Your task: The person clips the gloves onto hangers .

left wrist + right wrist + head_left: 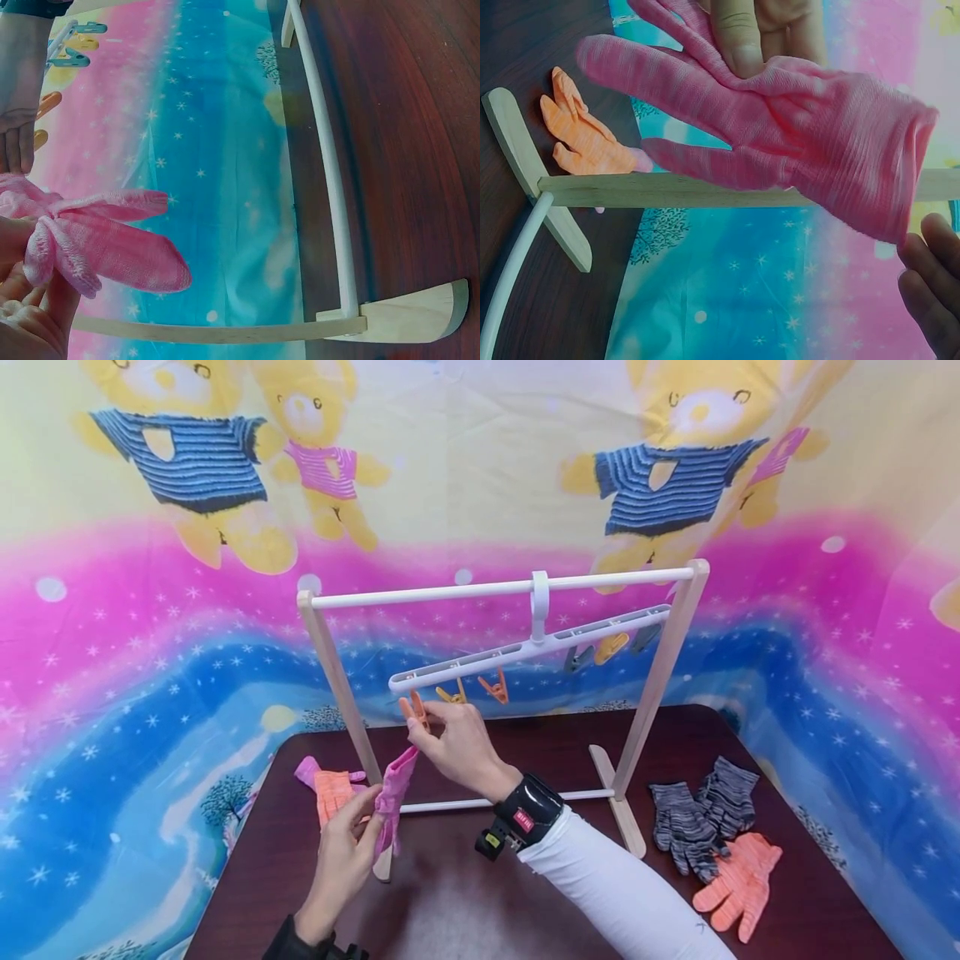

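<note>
My left hand [348,839] pinches a pink knit glove [395,793] between thumb and fingers, its cuff up and its fingers hanging down. In the right wrist view the pink glove [780,127] stretches across the frame, cuff towards the fingertips of my right hand [934,281]. In the head view my right hand [461,747] pinches an orange clothes peg [415,710] under the left end of a white hanger [465,667], just above the glove's cuff. The peg's tips are partly hidden by my fingers. More pegs, yellow [452,692] and orange [494,686], hang beside it.
A wooden rack [336,677] with a white top rail [427,596] bears the hanger. Grey-black gloves [686,827] and an orange glove [742,881] lie at the table's right. Another orange glove [333,792] and a pink one [306,772] lie at left.
</note>
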### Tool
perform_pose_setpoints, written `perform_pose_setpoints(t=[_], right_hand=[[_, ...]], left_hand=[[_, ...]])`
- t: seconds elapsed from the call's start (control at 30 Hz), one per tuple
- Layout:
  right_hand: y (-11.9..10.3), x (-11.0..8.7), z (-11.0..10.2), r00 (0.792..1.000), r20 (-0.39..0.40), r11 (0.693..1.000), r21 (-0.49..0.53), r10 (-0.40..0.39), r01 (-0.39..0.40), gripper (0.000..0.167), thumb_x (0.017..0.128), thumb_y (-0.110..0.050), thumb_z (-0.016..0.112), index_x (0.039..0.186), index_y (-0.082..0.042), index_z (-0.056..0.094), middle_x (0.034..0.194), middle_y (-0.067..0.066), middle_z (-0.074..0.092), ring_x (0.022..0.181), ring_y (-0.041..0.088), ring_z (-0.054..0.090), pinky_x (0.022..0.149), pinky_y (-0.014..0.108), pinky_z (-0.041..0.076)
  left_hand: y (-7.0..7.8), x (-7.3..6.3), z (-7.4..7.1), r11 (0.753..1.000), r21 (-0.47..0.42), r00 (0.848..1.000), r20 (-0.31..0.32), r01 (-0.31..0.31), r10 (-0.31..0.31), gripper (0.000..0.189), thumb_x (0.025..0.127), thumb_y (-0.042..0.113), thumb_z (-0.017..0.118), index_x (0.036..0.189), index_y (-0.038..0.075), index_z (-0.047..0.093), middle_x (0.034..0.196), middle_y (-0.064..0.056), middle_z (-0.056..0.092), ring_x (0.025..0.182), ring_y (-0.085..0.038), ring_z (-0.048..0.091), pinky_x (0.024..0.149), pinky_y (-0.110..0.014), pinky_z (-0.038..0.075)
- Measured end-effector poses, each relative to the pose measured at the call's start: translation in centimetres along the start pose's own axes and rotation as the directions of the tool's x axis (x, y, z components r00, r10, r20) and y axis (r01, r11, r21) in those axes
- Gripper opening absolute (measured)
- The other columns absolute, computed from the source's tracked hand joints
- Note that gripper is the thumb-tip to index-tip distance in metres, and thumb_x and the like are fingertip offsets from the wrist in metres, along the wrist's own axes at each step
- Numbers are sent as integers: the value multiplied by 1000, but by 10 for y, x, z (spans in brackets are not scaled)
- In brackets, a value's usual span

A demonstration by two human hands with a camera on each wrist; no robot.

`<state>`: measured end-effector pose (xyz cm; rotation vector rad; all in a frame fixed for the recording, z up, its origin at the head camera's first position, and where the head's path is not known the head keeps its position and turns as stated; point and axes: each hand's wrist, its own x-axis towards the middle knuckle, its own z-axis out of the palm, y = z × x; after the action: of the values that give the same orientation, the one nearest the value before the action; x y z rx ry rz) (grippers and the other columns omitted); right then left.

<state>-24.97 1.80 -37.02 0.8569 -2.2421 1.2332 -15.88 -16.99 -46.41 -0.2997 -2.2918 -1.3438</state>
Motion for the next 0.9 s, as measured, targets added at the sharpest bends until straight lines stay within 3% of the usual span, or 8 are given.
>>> perform_pose_setpoints(t=[0.2,0.4,0.63,0.7,0.9], right_hand=[[1,0,-1,998,46,991,129,37,-42,20,95,-15,63,101,1,73,84,10,79,84,21,78,56,16,44],[0,0,-3,992,90,973,206,85,-102,20,96,-14,62,104,0,73,82,10,79,87,22,78,55,17,42],[-1,1,-5,988,108,959,250,112,-136,18,97,-13,62,104,-1,74,82,9,79,73,8,70,47,19,30],[-2,1,-5,987,117,957,257,112,-138,19,97,-13,62,105,-1,74,83,9,79,70,7,65,46,19,28],[0,1,-5,984,136,953,265,116,-149,22,97,-14,62,109,1,73,86,11,79,82,17,75,48,19,34]], left_hand=[[-4,1,1,987,-143,997,-3,-74,74,31,84,-25,59,109,-9,70,99,-13,70,94,7,63,84,-10,53],[-1,4,-1,959,-283,999,52,12,3,25,93,-16,56,114,-11,68,104,3,69,97,2,66,83,-14,55],[6,8,-3,958,-263,989,124,113,-83,30,96,-8,58,126,-10,63,118,-24,68,106,4,65,90,-12,52],[8,9,-3,955,-268,985,147,124,-87,31,97,-5,59,128,-9,63,121,-25,67,108,4,64,92,-12,50],[12,14,0,944,-302,981,180,130,-77,32,99,-3,57,130,-9,61,120,-25,67,107,1,65,93,-13,52]])
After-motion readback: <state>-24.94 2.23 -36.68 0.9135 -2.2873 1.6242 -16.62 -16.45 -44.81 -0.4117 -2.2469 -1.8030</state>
